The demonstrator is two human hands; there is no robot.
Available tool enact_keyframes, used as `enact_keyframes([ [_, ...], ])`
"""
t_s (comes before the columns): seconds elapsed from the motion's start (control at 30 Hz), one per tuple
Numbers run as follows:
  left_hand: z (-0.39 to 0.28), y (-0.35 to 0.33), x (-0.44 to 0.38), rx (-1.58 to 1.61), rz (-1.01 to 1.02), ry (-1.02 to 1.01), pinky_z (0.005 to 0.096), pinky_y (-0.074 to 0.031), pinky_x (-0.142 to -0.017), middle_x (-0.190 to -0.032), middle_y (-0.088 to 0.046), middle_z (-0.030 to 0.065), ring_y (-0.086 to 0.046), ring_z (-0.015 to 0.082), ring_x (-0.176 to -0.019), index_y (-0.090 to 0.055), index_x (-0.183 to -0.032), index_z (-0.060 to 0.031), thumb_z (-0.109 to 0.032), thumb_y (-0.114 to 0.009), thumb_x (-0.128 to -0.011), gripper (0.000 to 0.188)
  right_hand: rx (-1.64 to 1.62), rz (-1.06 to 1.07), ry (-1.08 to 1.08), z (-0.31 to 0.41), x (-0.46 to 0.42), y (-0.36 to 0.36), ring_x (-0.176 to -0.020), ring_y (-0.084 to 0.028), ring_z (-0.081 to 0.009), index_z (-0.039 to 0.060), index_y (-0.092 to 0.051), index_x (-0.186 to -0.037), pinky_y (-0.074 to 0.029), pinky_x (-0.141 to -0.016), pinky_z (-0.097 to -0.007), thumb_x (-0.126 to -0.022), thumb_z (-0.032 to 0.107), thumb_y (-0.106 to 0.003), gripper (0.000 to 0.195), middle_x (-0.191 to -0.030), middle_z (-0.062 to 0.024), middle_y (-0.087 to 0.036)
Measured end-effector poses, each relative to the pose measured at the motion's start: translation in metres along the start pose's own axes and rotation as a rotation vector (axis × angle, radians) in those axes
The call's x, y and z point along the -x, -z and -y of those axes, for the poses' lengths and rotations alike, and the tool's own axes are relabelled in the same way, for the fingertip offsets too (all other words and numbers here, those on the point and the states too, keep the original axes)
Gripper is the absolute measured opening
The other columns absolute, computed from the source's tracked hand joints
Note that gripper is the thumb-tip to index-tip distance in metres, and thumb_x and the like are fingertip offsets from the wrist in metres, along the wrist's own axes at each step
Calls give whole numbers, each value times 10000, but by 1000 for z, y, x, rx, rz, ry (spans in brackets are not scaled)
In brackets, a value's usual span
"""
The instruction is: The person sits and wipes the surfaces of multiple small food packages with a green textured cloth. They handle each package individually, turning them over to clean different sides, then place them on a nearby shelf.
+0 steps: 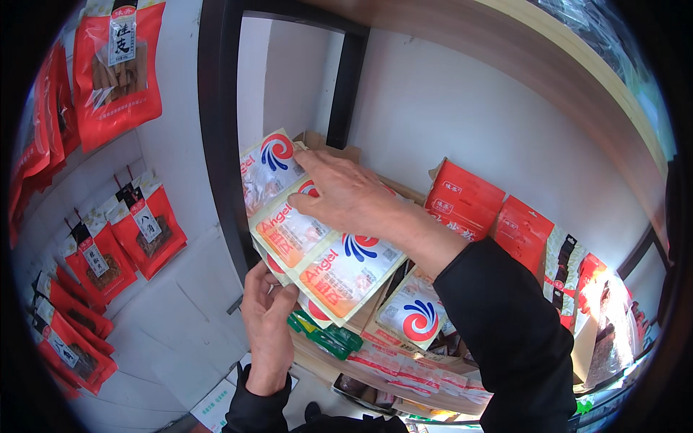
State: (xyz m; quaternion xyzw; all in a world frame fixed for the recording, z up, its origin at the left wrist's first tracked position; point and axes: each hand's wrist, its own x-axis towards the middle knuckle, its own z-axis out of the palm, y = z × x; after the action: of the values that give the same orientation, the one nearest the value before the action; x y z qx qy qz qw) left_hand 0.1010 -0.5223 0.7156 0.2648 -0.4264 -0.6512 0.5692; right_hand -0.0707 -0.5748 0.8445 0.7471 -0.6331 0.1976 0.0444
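Note:
A stack of flat Angel sachets [346, 276] lies tilted at the left end of the shelf, some joined in pairs. At its lower left edge, my left hand [268, 319] has the thumb on top and the fingers partly underneath. My right hand [346, 189] reaches across from the right and lies over the stack. Its thumb touches one sachet, and its forefinger meets the edge of the upper left sachet [273, 173]. The other right fingers are partly hidden, so whether they grip is unclear. Another Angel sachet [414, 314] sits in an open carton [373, 325] beneath my right forearm.
A black metal shelf post [222, 135] stands close on the left. Beyond it, red spice bags [149, 230] hang on wall hooks. Red packets [465, 195] stand in boxes to the right. Green packets [327, 338] lie below the stack. A wooden shelf [563, 54] runs overhead.

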Motion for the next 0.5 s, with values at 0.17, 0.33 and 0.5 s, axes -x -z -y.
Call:
enact_keyframes([
  [0.17, 6, -5, 12, 4, -71, -97, 239, -443, -766, -1095, -637, 79, -556, 88, -867, -477, -1251, 1, -15, -558, -910, 351, -178, 113, 25, -9, -8, 5, -1120, -682, -305, 3, -469, -1459, -559, -928, -385, -861, 355, -687, 727, -1363, -220, -595],
  [0.33, 6, 12, 2, 124, 86, 69, 289, -560, -790, -1035, -660, 99, -653, 145, -941, -472, -1185, 15, -1, -571, -945, 260, -157, 120, 82, -16, -9, 5, -1091, -692, -306, 1, -482, -1445, -565, -894, -375, -842, 329, -679, 713, -1338, -216, -611],
  [0.5, 0, 16, -3, -51, 187, 143, 275, -578, -695, -1003, -668, 128, -678, 145, -883, -476, -1138, 18, -42, -605, -953, 234, -87, 168, 116, -10, -7, 9, -1130, -669, -315, -16, -500, -1409, -563, -877, -381, -865, 320, -653, 657, -1326, -223, -610],
])
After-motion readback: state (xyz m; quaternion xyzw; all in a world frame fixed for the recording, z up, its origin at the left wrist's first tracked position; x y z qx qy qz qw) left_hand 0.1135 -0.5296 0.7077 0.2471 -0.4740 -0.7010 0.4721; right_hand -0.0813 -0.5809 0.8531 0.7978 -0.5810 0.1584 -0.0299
